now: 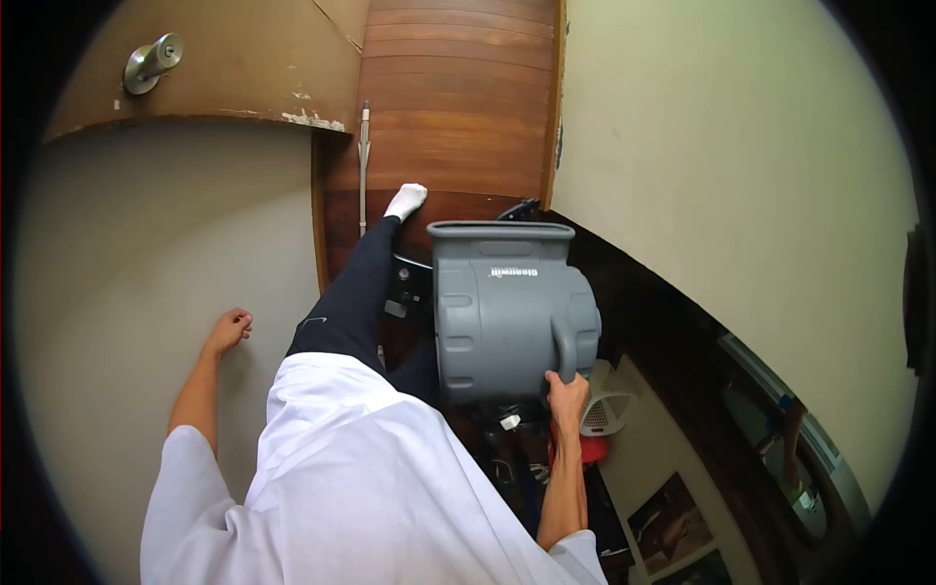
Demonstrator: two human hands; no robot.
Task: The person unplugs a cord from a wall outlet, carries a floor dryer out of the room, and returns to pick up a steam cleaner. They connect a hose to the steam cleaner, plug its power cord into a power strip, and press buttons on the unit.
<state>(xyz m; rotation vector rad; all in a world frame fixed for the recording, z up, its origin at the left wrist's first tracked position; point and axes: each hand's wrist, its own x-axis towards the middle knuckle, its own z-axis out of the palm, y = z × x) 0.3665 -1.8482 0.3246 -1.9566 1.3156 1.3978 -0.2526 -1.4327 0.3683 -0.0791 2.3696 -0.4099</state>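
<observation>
A grey air blower (507, 317) with a wide flat outlet fills the middle of the view, in front of my right leg. My right hand (567, 392) is wrapped round the looped handle (564, 346) on its near right side. Over on the left, my left hand (231, 331) hangs beside the pale wall, fingers loosely curled and nothing seen in them. Part of a black case-like object (409, 292) shows between my leg and the blower; the rest of it is hidden.
A brown door (224, 58) with a round knob stands at the upper left. Wooden floor (453, 97) runs ahead through the doorway, with a thin pole (364, 166) along its left side. A white perforated basket (606, 400) and a red item (593, 448) sit beside my right arm.
</observation>
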